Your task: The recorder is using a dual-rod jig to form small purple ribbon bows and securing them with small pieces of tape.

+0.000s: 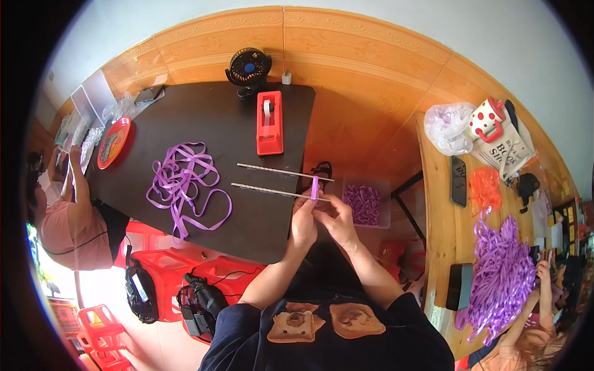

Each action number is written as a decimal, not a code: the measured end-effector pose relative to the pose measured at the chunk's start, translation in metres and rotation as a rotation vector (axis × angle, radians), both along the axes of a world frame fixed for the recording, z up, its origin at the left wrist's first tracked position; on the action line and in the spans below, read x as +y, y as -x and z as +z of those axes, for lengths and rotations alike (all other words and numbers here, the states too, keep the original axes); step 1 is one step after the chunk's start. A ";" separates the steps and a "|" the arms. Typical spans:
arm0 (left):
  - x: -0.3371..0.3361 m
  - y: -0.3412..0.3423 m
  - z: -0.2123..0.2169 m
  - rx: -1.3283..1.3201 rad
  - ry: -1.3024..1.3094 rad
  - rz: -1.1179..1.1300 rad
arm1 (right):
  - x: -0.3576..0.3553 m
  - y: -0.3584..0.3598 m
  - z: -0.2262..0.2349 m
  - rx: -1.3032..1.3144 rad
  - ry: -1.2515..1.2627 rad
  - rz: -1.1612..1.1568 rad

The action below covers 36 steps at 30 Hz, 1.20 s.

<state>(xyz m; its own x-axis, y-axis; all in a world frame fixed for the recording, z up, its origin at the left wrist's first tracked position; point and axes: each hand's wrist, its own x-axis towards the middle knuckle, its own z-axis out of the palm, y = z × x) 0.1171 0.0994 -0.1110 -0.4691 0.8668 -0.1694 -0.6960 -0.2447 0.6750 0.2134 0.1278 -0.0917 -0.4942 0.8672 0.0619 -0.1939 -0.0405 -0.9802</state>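
Two hands meet at the near right corner of the dark table (204,117): the left hand (304,224) and right hand (337,219) both have their fingers pinched on a small purple loop (315,187), held upright over the ends of two thin rods (281,182) that jut past the table edge. Right of that edge the room opens onto floor, where a clear box of purple pieces (363,203) sits just beside the hands. Behind the rods stands a red tape dispenser (270,122); a tangle of purple ribbon (184,182) lies to the left, well apart. A second wooden table (440,204) runs along the right, heaped with purple strips (502,272). Another person (68,216) sits at the far left side.
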 end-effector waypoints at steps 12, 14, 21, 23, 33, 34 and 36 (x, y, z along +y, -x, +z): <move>-0.002 0.001 0.008 -0.095 0.061 -0.054 | -0.013 0.018 0.000 -0.241 -0.508 -0.366; -0.003 0.000 0.006 -0.035 0.046 -0.027 | -0.012 0.019 -0.009 -0.229 -0.512 -0.356; -0.025 -0.013 0.025 0.068 0.046 -0.057 | -0.017 0.020 -0.021 0.225 0.161 -0.090; -0.028 -0.014 0.025 0.056 0.026 -0.039 | -0.019 0.019 -0.015 0.264 0.178 -0.057; -0.038 -0.001 0.061 -0.002 0.106 -0.142 | -0.022 0.017 0.024 0.222 0.398 -0.052; -0.038 0.000 0.061 -0.002 0.106 -0.141 | -0.023 0.017 0.028 0.201 0.407 -0.064; -0.035 0.003 0.064 -0.140 0.150 -0.188 | -0.022 0.014 0.027 0.181 0.387 -0.052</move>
<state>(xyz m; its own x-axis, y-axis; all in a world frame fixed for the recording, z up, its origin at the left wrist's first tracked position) 0.1143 0.0644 -0.0475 -0.2654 0.8969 -0.3539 -0.8088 -0.0073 0.5880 0.1992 0.1058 -0.0644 -0.4601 0.8670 -0.1915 -0.3728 -0.3844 -0.8446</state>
